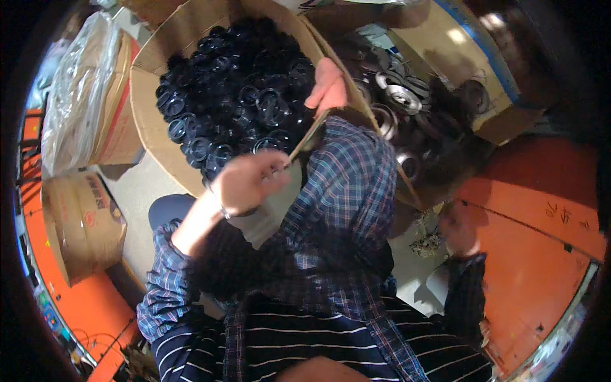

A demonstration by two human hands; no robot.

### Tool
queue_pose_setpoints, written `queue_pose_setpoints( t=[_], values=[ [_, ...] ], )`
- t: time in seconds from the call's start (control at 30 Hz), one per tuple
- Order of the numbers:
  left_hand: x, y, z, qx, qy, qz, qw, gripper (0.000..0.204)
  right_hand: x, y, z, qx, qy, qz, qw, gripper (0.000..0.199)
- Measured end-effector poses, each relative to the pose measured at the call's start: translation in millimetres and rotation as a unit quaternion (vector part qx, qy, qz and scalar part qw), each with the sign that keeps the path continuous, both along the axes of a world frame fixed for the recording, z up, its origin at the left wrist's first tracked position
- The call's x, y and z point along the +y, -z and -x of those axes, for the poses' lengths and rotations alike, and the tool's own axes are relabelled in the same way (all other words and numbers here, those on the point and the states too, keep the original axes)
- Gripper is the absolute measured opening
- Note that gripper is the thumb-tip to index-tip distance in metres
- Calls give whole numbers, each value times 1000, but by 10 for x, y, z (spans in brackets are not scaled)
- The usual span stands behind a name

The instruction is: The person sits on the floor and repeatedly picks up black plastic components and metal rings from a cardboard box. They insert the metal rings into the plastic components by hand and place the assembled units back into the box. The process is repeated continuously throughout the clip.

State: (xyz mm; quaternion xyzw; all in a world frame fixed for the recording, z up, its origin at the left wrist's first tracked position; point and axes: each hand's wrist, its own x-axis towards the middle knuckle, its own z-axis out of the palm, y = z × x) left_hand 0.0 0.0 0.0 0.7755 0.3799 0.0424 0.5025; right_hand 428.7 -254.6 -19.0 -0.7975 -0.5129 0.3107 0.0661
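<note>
Left hand (248, 184) is up in front of the chest, fingers curled in and pinching the near end of a thin cardboard flap (310, 135) that juts off the big box. The flap runs up and to the right from those fingertips. At its far end the right hand (328, 86) sits on the box's edge, fingers pressed together and laid flat along the cardboard, thumb side toward the flap; whether it grips or just rests there, I can't tell. So the flap spans between the two hands, touching both.

Just behind the fingers, the cardboard box (149, 121) is heaped with black round plastic caps (238, 89), piled above the rim. Right of it, a second open box (490, 121) holds shiny metal discs (401, 95), in shadow.

A plaid sleeve (344, 191) crosses the middle. Lower right, another hand (459, 229) in a dark cuff hangs over the pale floor (137, 191). Orange surface (534, 242) to the right, a closed brown carton (83, 223) and a clear plastic bag (76, 83) to the left.
</note>
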Motion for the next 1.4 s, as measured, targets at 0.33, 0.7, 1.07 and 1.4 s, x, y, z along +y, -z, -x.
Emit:
queue_pose_setpoints(
  t=[0.33, 0.7, 1.07, 1.4],
  values=[
    [218, 384, 93, 0, -122, -9, 993, 34, 2379, 1385, -187, 178, 72, -114, 975, 80],
    [333, 377, 69, 4, -26, -113, 993, 37, 2516, 2225, -134, -87, 112, -69, 987, 90],
    [425, 171, 197, -20, -106, -73, 991, 35, 1552, 1047, -1412, 415, 417, -208, 781, 53],
    [466, 115, 236, -19, -126, -107, 986, 34, 1586, 840, -1186, 440, 405, -214, 772, 41]
  ],
)
